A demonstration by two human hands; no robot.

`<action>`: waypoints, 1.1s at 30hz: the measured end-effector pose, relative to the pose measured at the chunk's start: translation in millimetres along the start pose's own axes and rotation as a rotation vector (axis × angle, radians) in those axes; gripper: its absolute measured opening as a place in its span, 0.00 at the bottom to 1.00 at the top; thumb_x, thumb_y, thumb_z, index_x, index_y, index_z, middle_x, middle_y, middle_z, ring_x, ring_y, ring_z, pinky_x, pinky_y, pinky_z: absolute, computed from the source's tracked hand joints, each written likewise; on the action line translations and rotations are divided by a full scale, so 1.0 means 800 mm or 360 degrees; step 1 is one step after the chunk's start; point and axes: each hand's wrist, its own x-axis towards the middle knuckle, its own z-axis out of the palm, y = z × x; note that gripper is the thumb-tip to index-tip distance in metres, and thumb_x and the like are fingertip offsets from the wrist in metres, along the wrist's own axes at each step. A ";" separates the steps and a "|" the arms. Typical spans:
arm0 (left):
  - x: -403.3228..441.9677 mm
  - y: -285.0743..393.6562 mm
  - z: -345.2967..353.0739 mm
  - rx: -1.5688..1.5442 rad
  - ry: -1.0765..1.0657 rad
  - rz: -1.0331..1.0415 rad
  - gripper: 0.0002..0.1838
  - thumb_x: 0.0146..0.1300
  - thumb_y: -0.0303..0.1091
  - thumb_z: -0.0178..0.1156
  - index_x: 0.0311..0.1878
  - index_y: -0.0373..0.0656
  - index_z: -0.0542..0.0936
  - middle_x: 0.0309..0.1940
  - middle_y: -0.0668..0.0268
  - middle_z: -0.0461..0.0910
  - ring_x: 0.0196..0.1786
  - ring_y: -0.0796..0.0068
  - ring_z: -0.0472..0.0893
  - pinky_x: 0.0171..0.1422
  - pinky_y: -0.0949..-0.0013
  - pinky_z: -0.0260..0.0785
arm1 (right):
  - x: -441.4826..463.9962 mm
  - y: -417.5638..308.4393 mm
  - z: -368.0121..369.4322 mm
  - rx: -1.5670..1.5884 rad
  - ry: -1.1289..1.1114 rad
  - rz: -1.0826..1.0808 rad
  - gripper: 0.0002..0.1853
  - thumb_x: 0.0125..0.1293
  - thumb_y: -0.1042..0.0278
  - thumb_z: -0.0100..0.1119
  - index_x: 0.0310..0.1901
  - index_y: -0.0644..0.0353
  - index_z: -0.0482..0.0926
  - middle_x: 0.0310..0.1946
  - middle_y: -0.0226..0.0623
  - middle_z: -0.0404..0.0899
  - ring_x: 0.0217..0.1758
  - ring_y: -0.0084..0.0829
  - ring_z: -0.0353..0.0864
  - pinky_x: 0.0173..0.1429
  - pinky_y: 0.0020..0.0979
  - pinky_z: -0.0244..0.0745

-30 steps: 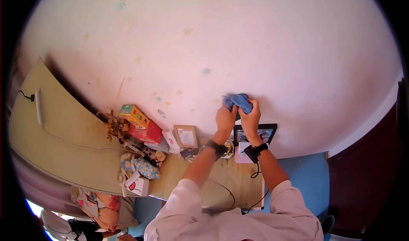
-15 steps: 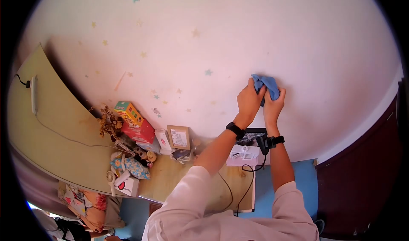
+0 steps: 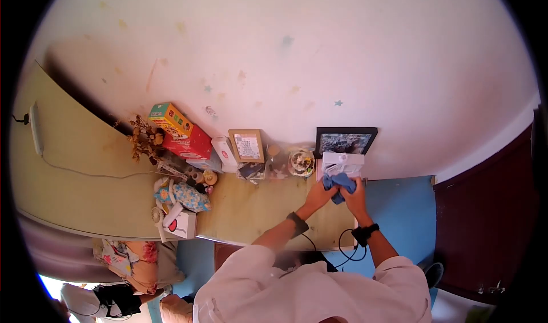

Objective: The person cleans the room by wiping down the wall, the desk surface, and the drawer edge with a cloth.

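At the right end of the worktop (image 3: 257, 214): left hand (image 3: 320, 198) and right hand (image 3: 354, 200) pinch a bunched blue cloth (image 3: 341, 181) between them; whether it touches the surface, I cannot tell.
Worktop finish: pale wood tone.
Back row: light wooden frame (image 3: 247, 146), black picture frame (image 3: 343, 141), both upright.
Floor (image 3: 399, 209): blue, right of the worktop.
Wall (image 3: 411, 66): pinkish white, faded stars (image 3: 338, 103) scattered across.
Far right: dark red door (image 3: 482, 226).

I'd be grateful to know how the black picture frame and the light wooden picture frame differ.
The black picture frame looks wider than the light wooden picture frame. The black one holds a dark image, while the wooden one holds a pale sheet. Both stand at the back of the desk, near the wall.
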 end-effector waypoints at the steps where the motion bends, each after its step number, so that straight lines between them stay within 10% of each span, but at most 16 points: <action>1: -0.021 -0.032 0.003 -0.0052 -0.0077 -0.0140 0.24 0.56 0.48 0.65 0.51 0.42 0.78 0.37 0.52 0.83 0.44 0.54 0.83 0.48 0.59 0.73 | -0.028 0.014 0.005 0.0060 -0.0088 0.0110 0.18 0.55 0.69 0.68 0.45 0.64 0.73 0.35 0.42 0.79 0.40 0.30 0.79 0.45 0.32 0.74; 11: -0.155 -0.194 0.020 0.0230 -0.0512 -0.0332 0.39 0.48 0.40 0.71 0.63 0.44 0.64 0.41 0.51 0.79 0.46 0.52 0.81 0.49 0.58 0.73 | -0.196 0.160 0.066 -0.0637 -0.0473 0.0159 0.31 0.47 0.74 0.69 0.55 0.60 0.70 0.54 0.53 0.69 0.57 0.53 0.71 0.59 0.42 0.70; 19: -0.199 -0.235 0.007 0.0995 -0.0566 -0.0351 0.23 0.55 0.29 0.63 0.52 0.44 0.65 0.45 0.51 0.77 0.40 0.47 0.82 0.40 0.51 0.76 | -0.252 0.163 0.123 -0.1187 -0.0553 0.0089 0.23 0.66 0.73 0.51 0.63 0.55 0.70 0.57 0.54 0.68 0.59 0.53 0.69 0.63 0.43 0.66; 33: -0.314 -0.283 -0.286 0.1173 -0.0102 -0.0958 0.40 0.58 0.24 0.56 0.74 0.47 0.52 0.52 0.49 0.71 0.49 0.45 0.78 0.47 0.49 0.75 | -0.317 0.078 0.416 -0.0760 -0.0840 -0.0555 0.23 0.54 0.76 0.57 0.55 0.58 0.74 0.45 0.47 0.71 0.49 0.50 0.71 0.51 0.45 0.68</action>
